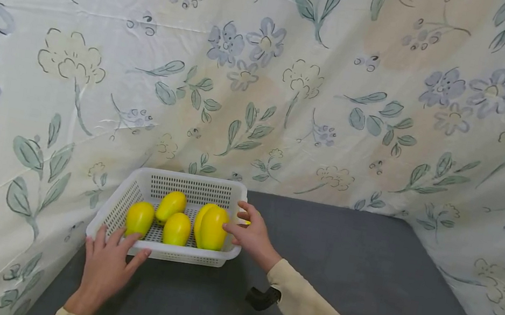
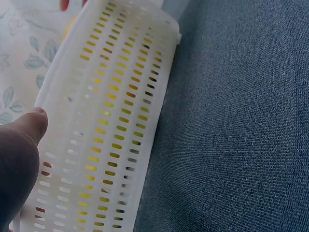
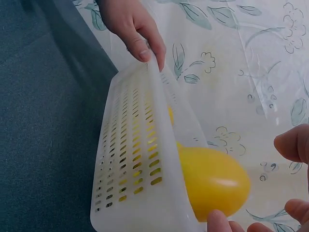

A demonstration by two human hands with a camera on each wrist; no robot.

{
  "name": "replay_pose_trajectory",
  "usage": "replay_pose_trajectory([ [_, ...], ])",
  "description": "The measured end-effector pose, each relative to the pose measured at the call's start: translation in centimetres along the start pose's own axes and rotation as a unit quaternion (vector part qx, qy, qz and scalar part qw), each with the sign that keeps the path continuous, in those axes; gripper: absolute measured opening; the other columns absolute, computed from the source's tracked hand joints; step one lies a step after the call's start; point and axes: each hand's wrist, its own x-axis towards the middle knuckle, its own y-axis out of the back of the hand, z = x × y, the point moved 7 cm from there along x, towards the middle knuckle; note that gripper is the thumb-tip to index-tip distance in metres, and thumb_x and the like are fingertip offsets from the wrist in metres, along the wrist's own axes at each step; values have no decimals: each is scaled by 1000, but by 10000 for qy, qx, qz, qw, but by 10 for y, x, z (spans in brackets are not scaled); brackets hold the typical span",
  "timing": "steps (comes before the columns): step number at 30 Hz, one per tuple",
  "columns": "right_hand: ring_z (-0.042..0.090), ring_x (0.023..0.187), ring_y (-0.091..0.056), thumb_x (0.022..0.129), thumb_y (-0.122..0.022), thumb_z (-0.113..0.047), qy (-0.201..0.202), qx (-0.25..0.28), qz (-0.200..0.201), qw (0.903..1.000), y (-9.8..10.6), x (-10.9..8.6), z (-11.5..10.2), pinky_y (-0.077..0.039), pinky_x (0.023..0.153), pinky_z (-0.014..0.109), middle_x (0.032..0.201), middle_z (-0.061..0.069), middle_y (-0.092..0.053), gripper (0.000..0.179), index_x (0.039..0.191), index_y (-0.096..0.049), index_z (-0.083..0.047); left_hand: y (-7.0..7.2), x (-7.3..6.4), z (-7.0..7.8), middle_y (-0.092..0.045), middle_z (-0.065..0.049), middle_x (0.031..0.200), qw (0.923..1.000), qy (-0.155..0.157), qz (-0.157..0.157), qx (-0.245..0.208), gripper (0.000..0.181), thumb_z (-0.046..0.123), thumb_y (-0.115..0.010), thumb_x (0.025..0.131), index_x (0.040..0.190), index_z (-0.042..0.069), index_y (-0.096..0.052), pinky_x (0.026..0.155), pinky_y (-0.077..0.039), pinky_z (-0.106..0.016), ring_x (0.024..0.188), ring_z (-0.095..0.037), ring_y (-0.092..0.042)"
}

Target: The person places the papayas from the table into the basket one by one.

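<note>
A white perforated plastic basket (image 1: 167, 255) holds several yellow mangoes (image 1: 177, 229) on its slotted bottom. At the near left corner, my left hand (image 1: 106, 265) grips the rim; its thumb (image 2: 34, 123) lies outside the wall and the fingers reach inside. My right hand (image 1: 251, 233) is at the right end of the basket, fingers spread and thumb side close to the rightmost mango (image 1: 214, 228). That mango (image 3: 215, 181) rises above the rim in the right wrist view. A small yellow patch shows between the right hand's fingers, its source mostly hidden.
The basket stands on a dark grey tabletop (image 1: 339, 268), toward its back left. Floral fabric (image 1: 302, 88) hangs behind the table and along both sides. A black band (image 1: 263, 297) sits at the right wrist, by a cream sleeve (image 1: 317, 314).
</note>
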Motion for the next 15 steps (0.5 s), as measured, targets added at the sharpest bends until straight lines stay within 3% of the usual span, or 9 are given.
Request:
replay_pose_trajectory([
  [15, 38, 120, -62, 92, -74, -20, 71, 143, 44, 9999, 0, -5, 6, -58, 94, 54, 148, 22, -49, 66, 150, -44, -12, -3, -2, -1, -50, -35, 143, 9997, 38, -215, 56, 53, 46, -69, 94, 128, 5, -66, 109, -12, -83, 140, -65, -23],
])
